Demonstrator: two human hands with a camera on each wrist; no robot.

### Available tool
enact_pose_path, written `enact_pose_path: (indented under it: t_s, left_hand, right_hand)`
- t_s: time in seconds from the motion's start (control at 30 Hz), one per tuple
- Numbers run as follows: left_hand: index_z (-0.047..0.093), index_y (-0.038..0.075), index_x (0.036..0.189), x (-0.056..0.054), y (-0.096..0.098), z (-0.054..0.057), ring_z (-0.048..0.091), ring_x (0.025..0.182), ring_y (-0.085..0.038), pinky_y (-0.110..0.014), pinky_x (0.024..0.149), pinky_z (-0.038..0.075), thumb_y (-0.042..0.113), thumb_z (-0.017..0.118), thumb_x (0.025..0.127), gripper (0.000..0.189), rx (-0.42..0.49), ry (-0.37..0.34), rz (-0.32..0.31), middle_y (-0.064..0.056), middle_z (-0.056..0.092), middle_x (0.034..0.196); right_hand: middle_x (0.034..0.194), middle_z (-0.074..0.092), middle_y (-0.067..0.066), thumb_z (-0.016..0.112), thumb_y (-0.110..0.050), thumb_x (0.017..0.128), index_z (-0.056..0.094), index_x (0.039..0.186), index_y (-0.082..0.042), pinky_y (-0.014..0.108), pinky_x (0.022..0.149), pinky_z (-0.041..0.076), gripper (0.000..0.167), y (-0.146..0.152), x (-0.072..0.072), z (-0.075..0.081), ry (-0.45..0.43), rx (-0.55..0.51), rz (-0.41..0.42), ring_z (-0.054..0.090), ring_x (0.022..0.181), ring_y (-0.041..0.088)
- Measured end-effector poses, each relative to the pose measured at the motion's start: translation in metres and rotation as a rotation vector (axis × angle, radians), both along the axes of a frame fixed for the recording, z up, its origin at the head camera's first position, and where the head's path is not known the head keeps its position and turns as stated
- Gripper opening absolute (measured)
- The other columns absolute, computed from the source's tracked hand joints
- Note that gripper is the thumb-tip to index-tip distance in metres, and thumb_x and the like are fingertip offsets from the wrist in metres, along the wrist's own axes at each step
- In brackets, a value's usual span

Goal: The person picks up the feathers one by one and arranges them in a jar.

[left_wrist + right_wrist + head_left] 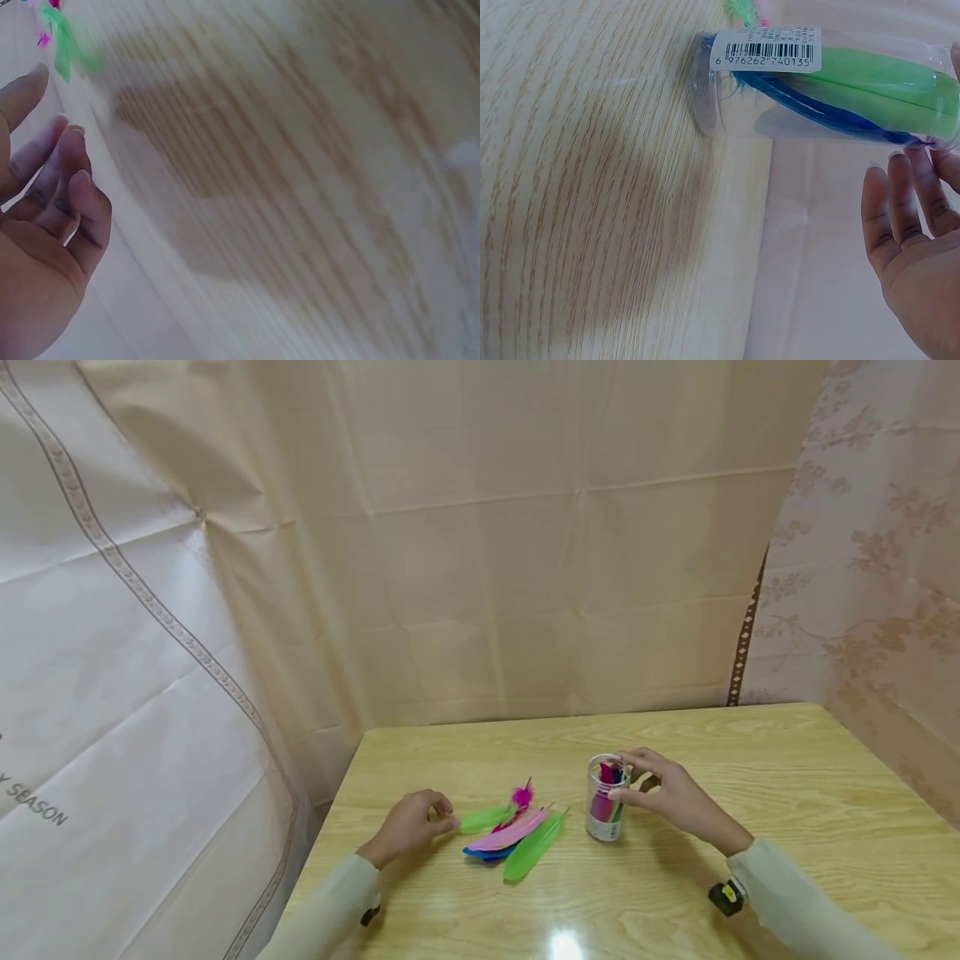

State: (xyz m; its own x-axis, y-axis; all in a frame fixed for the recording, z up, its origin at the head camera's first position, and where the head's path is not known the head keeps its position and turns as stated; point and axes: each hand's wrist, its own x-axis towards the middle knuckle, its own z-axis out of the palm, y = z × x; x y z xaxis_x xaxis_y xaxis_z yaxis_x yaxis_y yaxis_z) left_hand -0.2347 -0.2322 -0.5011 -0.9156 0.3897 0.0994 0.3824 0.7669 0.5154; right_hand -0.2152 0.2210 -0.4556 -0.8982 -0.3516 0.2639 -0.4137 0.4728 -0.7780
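A clear plastic jar (pixel 604 828) stands upright on the table, with a barcode label (pixel 769 50) on its side. Inside it are colored feathers, among them a green feather (pixel 889 86) and a blue one (pixel 810 109). My right hand (pixel 671 793) holds the jar near its rim, thumb on the near side and fingers behind. To the left lies a loose pile with a pink feather (pixel 510 833), green feathers (pixel 534 847), a blue feather (pixel 480 853) and a fluffy magenta one (pixel 522 795). Beside its left end, my left hand (pixel 411 825) has loosely bent fingers and nothing visibly gripped.
The wood-grain table (pixel 675 910) runs back to a beige cloth (pixel 480 568) hanging behind it. A white printed cloth (pixel 135 735) hangs at the left, a floral one (pixel 885 610) at the right. Dark devices (pixel 726 898) sit at both wrists.
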Motion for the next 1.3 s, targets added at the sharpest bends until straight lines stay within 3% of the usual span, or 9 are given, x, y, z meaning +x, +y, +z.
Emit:
enact_pose_path:
  t_s: [0.23,0.67,1.03,1.3]
  left_hand:
    - [0.072,0.014,0.098,0.000,0.002,-0.006,0.059,0.080,-0.009,-0.030,0.071,0.052,0.036,0.082,0.089,0.026,-0.036,0.005,-0.016,0.006,0.066,0.093]
    - [0.072,0.015,0.097,0.001,0.005,-0.008,0.060,0.084,-0.012,-0.030,0.073,0.052,0.036,0.083,0.088,0.025,-0.062,0.016,-0.037,0.005,0.064,0.093]
    - [0.070,0.018,0.082,0.002,0.011,-0.009,0.054,0.075,-0.006,-0.027,0.068,0.048,0.019,0.083,0.089,0.015,-0.028,0.001,-0.065,0.009,0.060,0.082]
    - [0.068,0.015,0.083,0.003,0.011,-0.006,0.054,0.073,-0.007,-0.026,0.066,0.047,0.014,0.078,0.093,0.014,-0.011,-0.005,-0.064,0.009,0.061,0.081]
  right_hand:
    - [0.119,0.062,0.000,0.077,-0.035,0.094,0.060,0.143,-0.011,0.030,0.085,0.053,0.057,0.001,-0.001,-0.003,-0.003,-0.009,-0.002,0.057,0.102,0.019]
    - [0.120,0.062,-0.001,0.076,-0.034,0.095,0.060,0.143,-0.012,0.030,0.084,0.053,0.056,0.002,0.000,-0.003,0.012,-0.001,0.001,0.056,0.102,0.019]
    - [0.120,0.061,-0.002,0.077,-0.037,0.094,0.058,0.145,-0.014,0.030,0.085,0.053,0.058,0.002,-0.001,-0.003,0.001,0.002,-0.011,0.056,0.103,0.020]
    - [0.122,0.062,-0.003,0.077,-0.037,0.094,0.058,0.145,-0.015,0.031,0.085,0.053,0.058,0.002,0.000,-0.003,-0.004,0.000,-0.009,0.056,0.103,0.022]
